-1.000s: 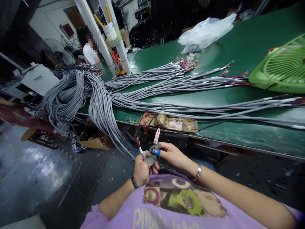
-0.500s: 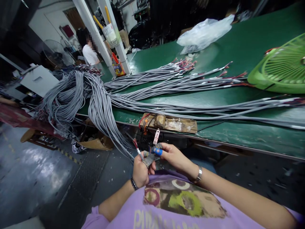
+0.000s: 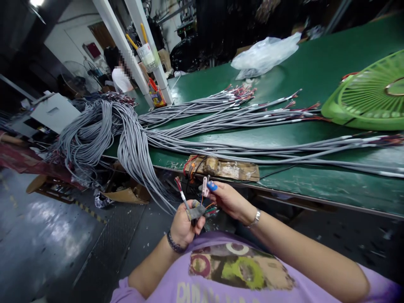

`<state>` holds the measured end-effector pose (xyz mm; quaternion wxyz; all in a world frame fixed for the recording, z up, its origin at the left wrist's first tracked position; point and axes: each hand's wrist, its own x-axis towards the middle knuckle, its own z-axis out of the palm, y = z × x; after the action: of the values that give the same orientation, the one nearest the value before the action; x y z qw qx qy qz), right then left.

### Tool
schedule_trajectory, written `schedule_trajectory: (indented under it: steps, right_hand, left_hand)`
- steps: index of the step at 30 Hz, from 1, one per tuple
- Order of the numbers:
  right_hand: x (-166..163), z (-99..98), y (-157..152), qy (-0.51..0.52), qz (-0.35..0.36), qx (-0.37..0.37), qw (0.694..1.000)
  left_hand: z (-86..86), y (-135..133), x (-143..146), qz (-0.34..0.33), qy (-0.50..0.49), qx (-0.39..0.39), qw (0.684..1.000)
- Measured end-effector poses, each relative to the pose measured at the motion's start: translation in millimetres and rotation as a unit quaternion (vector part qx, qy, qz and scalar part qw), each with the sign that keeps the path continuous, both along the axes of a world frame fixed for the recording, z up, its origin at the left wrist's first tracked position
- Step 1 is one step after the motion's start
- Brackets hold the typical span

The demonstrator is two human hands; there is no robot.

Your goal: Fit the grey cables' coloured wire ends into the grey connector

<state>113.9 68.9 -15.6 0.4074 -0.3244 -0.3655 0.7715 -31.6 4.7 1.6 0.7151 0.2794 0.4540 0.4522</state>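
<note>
My left hand (image 3: 184,223) is closed around a grey cable end (image 3: 183,196) whose stripped red and coloured wires stick up past the fist, with a grey wrap on the thumb. My right hand (image 3: 229,200) is pinched on thin coloured wires (image 3: 210,207) fanning out from the left fist; a blue cap covers its fingertip (image 3: 212,186). A small pink-white tag (image 3: 205,185) hangs from the bench edge right beside those fingers. Both hands hover in front of the green bench (image 3: 315,176), below its edge.
Many long grey cables (image 3: 221,122) lie across the bench and spill off its left end in a bundle (image 3: 132,147). A wooden block with wiring (image 3: 227,169) sits at the edge. A green fan grille (image 3: 369,99), a plastic bag (image 3: 265,52), and a person (image 3: 121,75) stand further off.
My right hand has lifted up and away from the left fist, drawing thin coloured wires out between the hands. The view has tilted slightly.
</note>
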Motion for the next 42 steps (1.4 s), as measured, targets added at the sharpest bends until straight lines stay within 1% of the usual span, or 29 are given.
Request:
schedule_trajectory:
  steps: [2,3,4,6,8,10,13,16,19,24,27,29,32,36,42]
  right_hand:
    - [-2,-0.7,-1,-0.067,-0.066,0.067,0.993]
    - [-3,-1.5,-1,-0.088,-0.083,0.088,0.989]
    - [-4,-2.3,-1,-0.090,-0.084,0.093,0.988]
    - [-7,-3.7,-1,-0.046,-0.059,0.059,0.995]
    - [-10,-4.5,-1,0.021,-0.036,-0.002,0.999]
    - [-12,-4.5,0,0.065,-0.038,-0.048,0.996]
    - [-15,-4.0,1,0.087,-0.054,-0.076,0.992]
    - [-16,-3.2,1,0.094,-0.069,-0.085,0.990]
    - [-15,-2.8,1,0.103,-0.069,-0.092,0.988]
    - [-10,-1.5,-2,0.112,-0.016,-0.104,0.988]
    - [-5,-0.8,-4,0.126,0.014,-0.124,0.984]
    - [-3,-0.6,-4,0.134,0.022,-0.131,0.982]
    - [-2,-0.3,-6,0.129,0.004,-0.109,0.986]
    - [-4,-0.1,-7,0.121,-0.025,-0.076,0.989]
    - [-8,-0.9,-4,0.145,-0.022,-0.101,0.984]
  left_hand:
    - [-0.6,2,1,-0.012,-0.009,-0.001,1.000]
    - [-1.4,4,1,-0.018,-0.012,-0.002,1.000]
    - [-2.3,5,1,-0.022,-0.013,-0.003,1.000]
    - [-4.6,7,1,-0.027,-0.010,-0.005,1.000]
    - [-6.8,9,1,-0.029,-0.006,-0.007,1.000]
    - [-8.7,10,2,-0.031,-0.005,-0.009,0.999]
    - [-10.4,9,3,-0.035,-0.001,-0.015,0.999]
    - [-11.1,9,4,-0.037,0.004,-0.020,0.999]
    - [-11.3,9,5,-0.041,0.006,-0.026,0.999]
    - [-9.3,5,4,-0.031,0.017,-0.008,0.999]
    - [-5.3,-2,4,-0.026,0.043,0.003,0.999]
    - [-1.9,-7,6,-0.022,0.061,0.008,0.998]
    - [2.4,-12,10,0.000,0.073,0.019,0.997]
    - [4.5,-11,15,0.042,0.068,0.024,0.996]
    - [3.9,-6,18,0.061,0.048,0.023,0.997]
